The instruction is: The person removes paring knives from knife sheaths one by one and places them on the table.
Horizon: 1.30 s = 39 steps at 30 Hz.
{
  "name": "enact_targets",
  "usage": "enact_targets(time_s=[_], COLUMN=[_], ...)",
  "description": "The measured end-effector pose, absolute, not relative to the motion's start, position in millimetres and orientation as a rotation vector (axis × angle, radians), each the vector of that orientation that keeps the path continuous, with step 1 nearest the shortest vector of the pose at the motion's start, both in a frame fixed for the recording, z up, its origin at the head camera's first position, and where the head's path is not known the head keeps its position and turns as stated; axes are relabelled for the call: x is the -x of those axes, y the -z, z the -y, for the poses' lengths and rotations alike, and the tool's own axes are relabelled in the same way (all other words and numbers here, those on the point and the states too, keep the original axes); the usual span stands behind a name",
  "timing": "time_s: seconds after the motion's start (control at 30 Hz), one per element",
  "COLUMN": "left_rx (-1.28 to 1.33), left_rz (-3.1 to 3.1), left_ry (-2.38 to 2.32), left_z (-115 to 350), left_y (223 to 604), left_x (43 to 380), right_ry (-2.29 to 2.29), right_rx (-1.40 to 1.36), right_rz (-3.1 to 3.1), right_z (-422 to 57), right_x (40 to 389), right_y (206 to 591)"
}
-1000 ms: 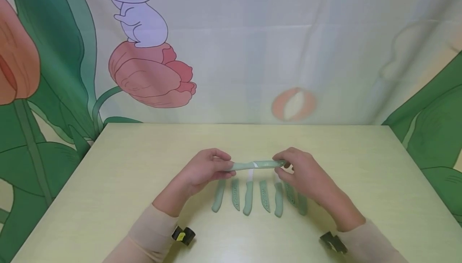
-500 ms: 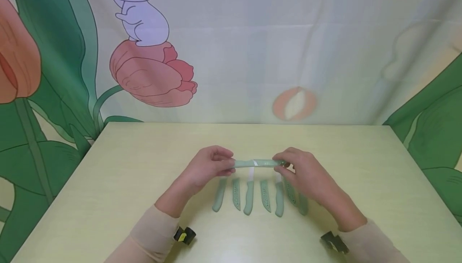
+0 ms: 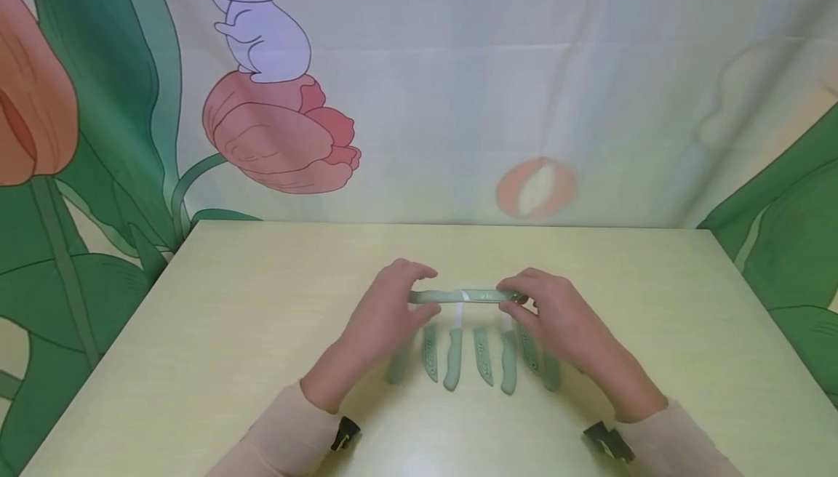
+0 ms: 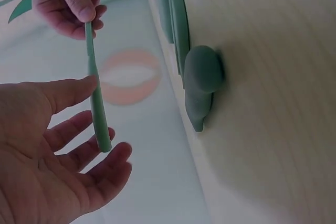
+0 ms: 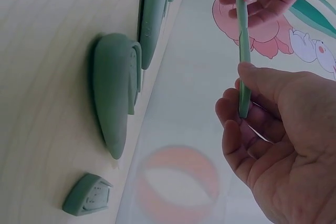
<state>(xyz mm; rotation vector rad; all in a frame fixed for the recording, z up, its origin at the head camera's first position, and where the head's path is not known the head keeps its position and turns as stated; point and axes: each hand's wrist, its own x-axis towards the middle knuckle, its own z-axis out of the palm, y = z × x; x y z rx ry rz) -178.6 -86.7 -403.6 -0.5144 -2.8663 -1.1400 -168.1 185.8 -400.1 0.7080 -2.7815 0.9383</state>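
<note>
A small knife (image 3: 440,296) with a green handle is held level above the table. Its green sheath (image 3: 483,296) covers most of the blade, leaving a thin white strip by the handle. My right hand (image 3: 550,313) pinches the sheath end between thumb and fingers. My left hand (image 3: 389,310) is spread around the handle; in the left wrist view its thumb lies at the handle and the other fingers extend loosely behind. Below, a row of green-handled knives (image 3: 453,361) with white blades alternates with loose green sheaths (image 3: 483,357). My hands partly cover the row's ends.
The pale wooden table (image 3: 262,302) runs back to a printed curtain (image 3: 419,99) with tulips and a white animal. Near each sleeve is a black wrist device (image 3: 609,441). In the right wrist view, a loose sheath (image 5: 88,194) lies on the table.
My left hand has loosened and spread its fingers around the handle, shifting slightly up and to the right. My right hand keeps its pinch on the sheath, nearly still.
</note>
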Motion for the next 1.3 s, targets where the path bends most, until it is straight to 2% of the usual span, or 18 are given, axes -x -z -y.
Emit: enact_targets(time_s=[0.3,1.3], left_rx=[0.731,0.781], left_rz=[2.706,2.655], left_ry=[0.540,0.192], left_z=[76,65], left_y=[407,402], left_x=[171,162], right_ry=[-0.916,-0.827], right_rx=[-0.711,-0.723], right_rz=[2.783,2.829], right_z=[-185,-180], right_x=[168,165], right_y=[400,398])
